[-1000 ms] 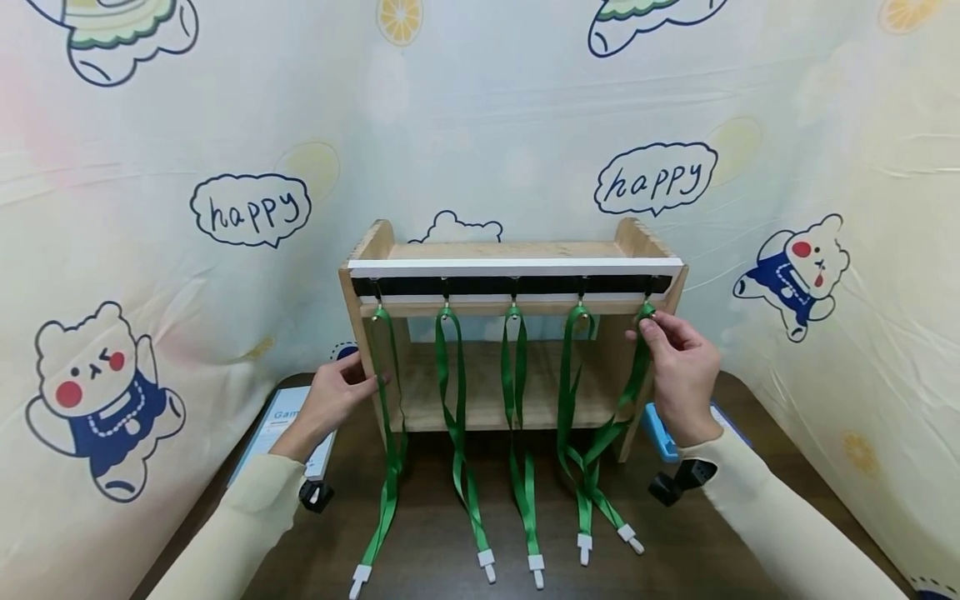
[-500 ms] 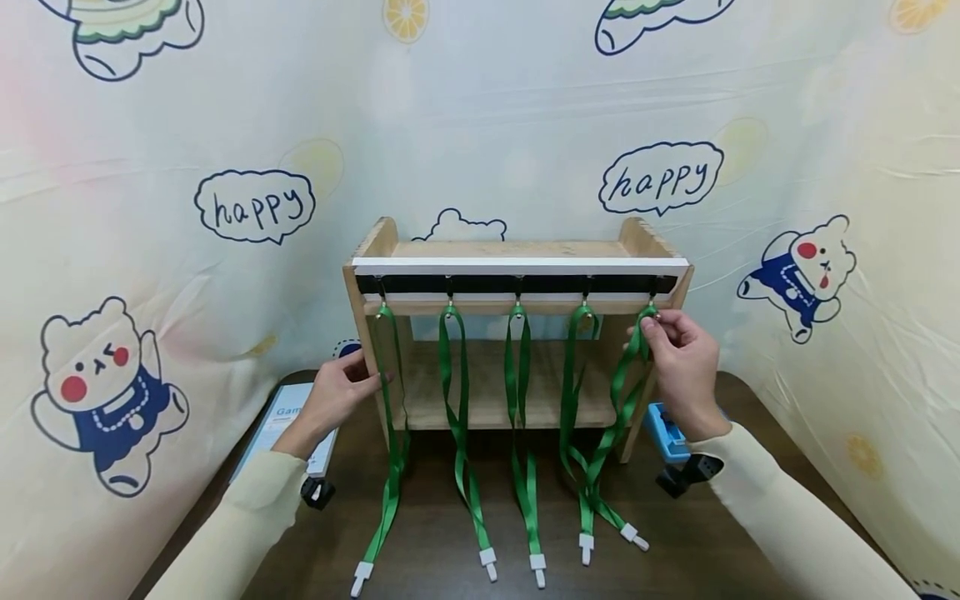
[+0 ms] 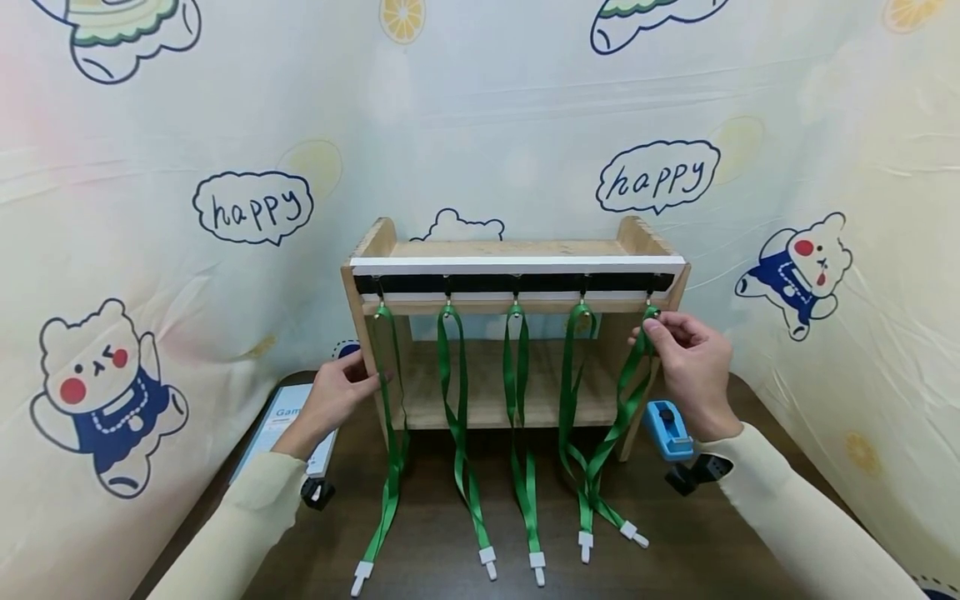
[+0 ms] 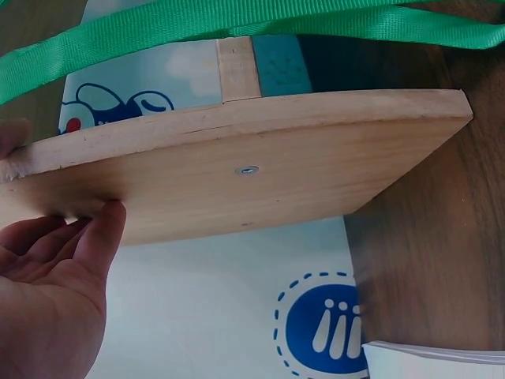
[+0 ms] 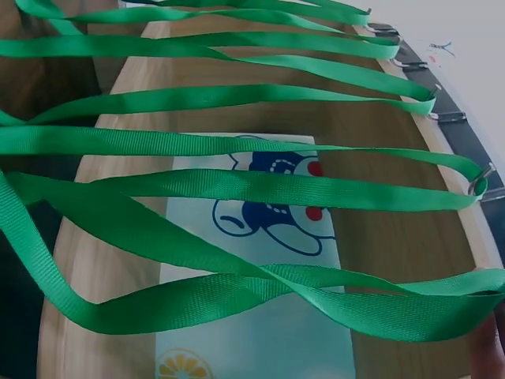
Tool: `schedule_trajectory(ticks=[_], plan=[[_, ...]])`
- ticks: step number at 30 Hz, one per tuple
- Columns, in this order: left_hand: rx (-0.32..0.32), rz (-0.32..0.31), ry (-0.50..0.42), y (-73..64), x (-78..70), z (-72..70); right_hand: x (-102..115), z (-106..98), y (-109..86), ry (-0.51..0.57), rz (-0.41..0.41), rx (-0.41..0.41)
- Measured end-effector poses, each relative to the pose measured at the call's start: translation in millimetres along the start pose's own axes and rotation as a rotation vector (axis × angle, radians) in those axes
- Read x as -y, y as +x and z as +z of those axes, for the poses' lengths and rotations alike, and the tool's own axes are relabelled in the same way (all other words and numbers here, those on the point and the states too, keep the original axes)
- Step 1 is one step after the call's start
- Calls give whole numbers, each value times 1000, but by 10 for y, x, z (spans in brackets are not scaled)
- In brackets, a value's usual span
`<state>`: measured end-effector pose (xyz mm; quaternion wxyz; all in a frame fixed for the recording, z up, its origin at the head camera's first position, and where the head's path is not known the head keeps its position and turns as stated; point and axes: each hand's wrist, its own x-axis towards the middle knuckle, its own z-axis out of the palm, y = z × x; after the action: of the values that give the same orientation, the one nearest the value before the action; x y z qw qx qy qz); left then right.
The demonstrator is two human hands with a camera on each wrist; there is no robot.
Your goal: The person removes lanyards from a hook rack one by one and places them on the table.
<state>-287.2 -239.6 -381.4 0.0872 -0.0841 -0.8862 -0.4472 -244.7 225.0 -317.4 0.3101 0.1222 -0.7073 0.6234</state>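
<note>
A small wooden shelf (image 3: 480, 383) stands with a black strip (image 3: 480, 285) of hooks along its top front. Several green lanyards (image 3: 452, 367) hang from the hooks, white clips at their lower ends on the table. My right hand (image 3: 693, 367) pinches the top of the rightmost lanyard (image 3: 622, 412) just below its hook. That lanyard's strap twists and crosses its neighbour lower down, also in the right wrist view. My left hand (image 3: 337, 404) grips the shelf's left side panel (image 4: 300, 158), fingers on the outer face and thumb at the front edge.
A blue tape dispenser (image 3: 669, 429) lies by the right wrist. On the left, a white box or booklet (image 3: 288, 408) lies beneath the left forearm. Behind the shelf hangs a printed cloth (image 3: 480, 125). Dark wooden table (image 3: 450, 575) underneath.
The right hand has shifted slightly right, still pinching the rightmost lanyard, whose strap swung a little. More of the tape dispenser shows. The left hand stays on the panel.
</note>
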Motion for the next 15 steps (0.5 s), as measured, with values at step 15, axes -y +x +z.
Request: schedule_trajectory(ticks=[15], plan=[[-4,24,22,-1,-1,2,124,-175,-23,-201,-170,-33]])
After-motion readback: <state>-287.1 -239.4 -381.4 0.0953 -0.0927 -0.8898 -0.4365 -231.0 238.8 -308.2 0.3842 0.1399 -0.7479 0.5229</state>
